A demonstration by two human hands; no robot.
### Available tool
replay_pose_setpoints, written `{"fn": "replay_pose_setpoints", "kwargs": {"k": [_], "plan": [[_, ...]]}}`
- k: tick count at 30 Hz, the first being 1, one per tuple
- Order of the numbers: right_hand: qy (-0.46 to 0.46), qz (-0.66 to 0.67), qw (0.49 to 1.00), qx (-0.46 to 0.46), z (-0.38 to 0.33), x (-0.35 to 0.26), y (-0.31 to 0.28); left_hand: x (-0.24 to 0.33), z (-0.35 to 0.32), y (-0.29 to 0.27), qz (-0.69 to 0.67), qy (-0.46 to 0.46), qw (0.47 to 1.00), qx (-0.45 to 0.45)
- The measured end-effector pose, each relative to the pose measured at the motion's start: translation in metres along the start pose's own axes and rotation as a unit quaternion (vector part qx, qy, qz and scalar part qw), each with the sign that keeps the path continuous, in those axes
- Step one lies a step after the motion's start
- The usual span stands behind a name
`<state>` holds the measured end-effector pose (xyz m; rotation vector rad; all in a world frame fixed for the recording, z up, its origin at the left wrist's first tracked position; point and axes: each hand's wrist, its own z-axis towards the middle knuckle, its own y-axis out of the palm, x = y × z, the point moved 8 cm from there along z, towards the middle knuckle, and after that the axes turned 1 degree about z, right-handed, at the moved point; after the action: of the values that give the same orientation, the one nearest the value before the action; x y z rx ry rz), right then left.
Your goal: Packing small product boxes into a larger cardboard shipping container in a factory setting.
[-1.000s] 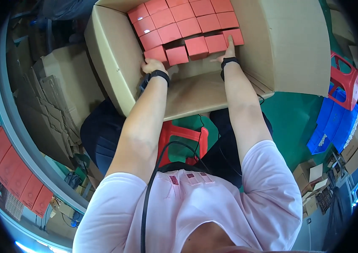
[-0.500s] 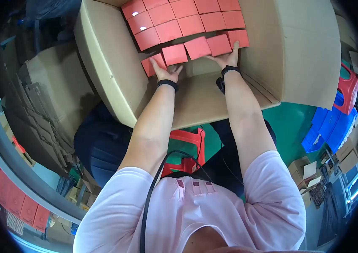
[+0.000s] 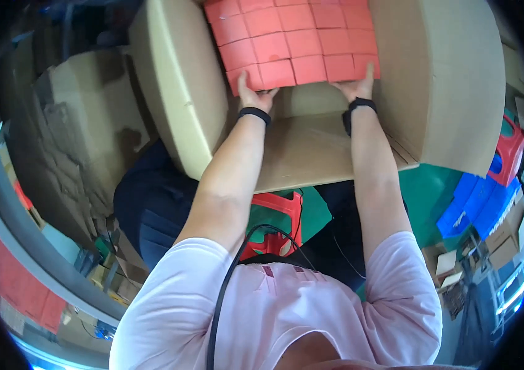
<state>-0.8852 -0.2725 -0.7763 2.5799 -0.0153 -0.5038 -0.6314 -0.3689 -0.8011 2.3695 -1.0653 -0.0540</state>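
Both hands press against the near edge of a block of small red boxes [image 3: 299, 43] packed in rows inside a large cardboard carton [image 3: 441, 80]. The left hand [image 3: 256, 95] lies with fingers spread and flat against the lowest row at its left end, its grip apart and clamped on nothing; the thumb points up beside the corner box. The right hand [image 3: 357, 89] meets the same row at its right end, fingers extended upward along the box faces, likewise apart rather than closed around any one box. Each wrist wears a black band [image 3: 254, 113].

The red boxes fill the far part of the carton, touching one another in a tight grid, and the bare cardboard floor of the carton shows between them and the near flap. The carton's side walls rise on either side of the forearms.

Below the carton, a red plastic stool [image 3: 277, 219] stands on a green floor [image 3: 425, 197]. Flattened cardboard [image 3: 83, 135] is stacked at the left, and blue crates [image 3: 478, 206] sit at the right.
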Motion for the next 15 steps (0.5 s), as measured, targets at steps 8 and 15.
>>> {"fn": "replay_pose_setpoints", "kwargs": {"k": [8,15], "plan": [[-0.038,-0.134,0.989,-0.043,0.011,-0.085,0.058,-0.075,-0.091,0.116,0.262,0.116,0.958,0.029],[-0.141,-0.218,0.881,-0.395,-0.253,-0.124,0.302,-0.004,-0.401,0.305,0.347,0.208,0.756,-0.515]]}}
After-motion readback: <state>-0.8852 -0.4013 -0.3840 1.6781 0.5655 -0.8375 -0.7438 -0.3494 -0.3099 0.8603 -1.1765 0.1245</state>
